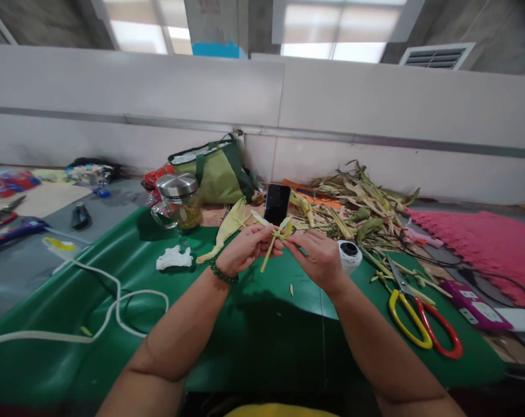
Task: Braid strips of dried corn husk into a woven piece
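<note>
A small knotted piece of pale green corn husk (281,233) is held up over the green mat (262,341), its narrow strip pointing down. My left hand (245,249) is closed on it from the left, a dark green bead bracelet at the wrist. From the right, my right hand (318,255) pinches the other side of the same piece with thumb and forefinger. Just behind stands a dark phone (277,200), tilted upright. A larger flat husk (230,229) lies left of my hands. Beside my right hand is a white thread spool (350,255), partly covered by it.
Large scissors (423,321) with yellow and red handles lie at right, near a purple box (475,304). Dried husks (362,197) are heaped behind. At left are a glass jar (178,200), crumpled white tissue (174,258), a white cable (117,301) and a glue gun (17,231).
</note>
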Demonstrator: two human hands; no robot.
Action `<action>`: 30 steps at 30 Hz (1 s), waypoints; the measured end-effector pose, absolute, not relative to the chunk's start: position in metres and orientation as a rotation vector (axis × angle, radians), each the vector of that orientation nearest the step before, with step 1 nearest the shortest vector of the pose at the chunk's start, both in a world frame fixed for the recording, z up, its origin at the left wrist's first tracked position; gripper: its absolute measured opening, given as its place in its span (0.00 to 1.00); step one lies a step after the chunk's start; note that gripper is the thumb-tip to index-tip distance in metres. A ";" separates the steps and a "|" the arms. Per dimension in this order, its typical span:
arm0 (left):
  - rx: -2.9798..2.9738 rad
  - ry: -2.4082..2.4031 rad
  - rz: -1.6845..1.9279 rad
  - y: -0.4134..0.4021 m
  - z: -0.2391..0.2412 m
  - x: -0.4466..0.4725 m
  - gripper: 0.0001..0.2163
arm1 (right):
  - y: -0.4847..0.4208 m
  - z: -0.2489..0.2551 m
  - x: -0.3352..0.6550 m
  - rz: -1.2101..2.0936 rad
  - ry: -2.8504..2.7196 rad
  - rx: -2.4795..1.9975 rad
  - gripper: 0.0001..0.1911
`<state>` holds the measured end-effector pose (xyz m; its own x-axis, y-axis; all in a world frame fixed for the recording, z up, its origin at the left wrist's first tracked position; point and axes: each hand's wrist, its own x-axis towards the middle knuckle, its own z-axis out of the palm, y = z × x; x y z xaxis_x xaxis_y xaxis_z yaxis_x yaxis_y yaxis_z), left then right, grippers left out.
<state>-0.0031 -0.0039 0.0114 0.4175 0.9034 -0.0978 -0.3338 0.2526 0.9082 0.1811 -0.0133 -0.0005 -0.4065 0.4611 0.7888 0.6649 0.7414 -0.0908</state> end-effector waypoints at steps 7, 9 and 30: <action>1.150 0.779 0.987 -0.007 0.009 0.001 0.19 | -0.016 0.001 0.179 -0.358 -2.120 -0.761 0.10; 1.211 0.796 0.997 -0.007 0.008 0.002 0.17 | -0.016 -0.001 0.178 -0.382 -2.123 -0.749 0.11; 1.116 0.799 1.038 -0.008 0.009 0.005 0.19 | -0.015 -0.004 0.179 -0.239 -2.130 -0.857 0.13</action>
<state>0.0051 -0.0079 0.0085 0.3341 0.9425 -0.0092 -0.2501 0.0981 0.9632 0.1792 -0.0149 -0.0040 -0.4416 0.4964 0.7474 0.6498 0.7514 -0.1151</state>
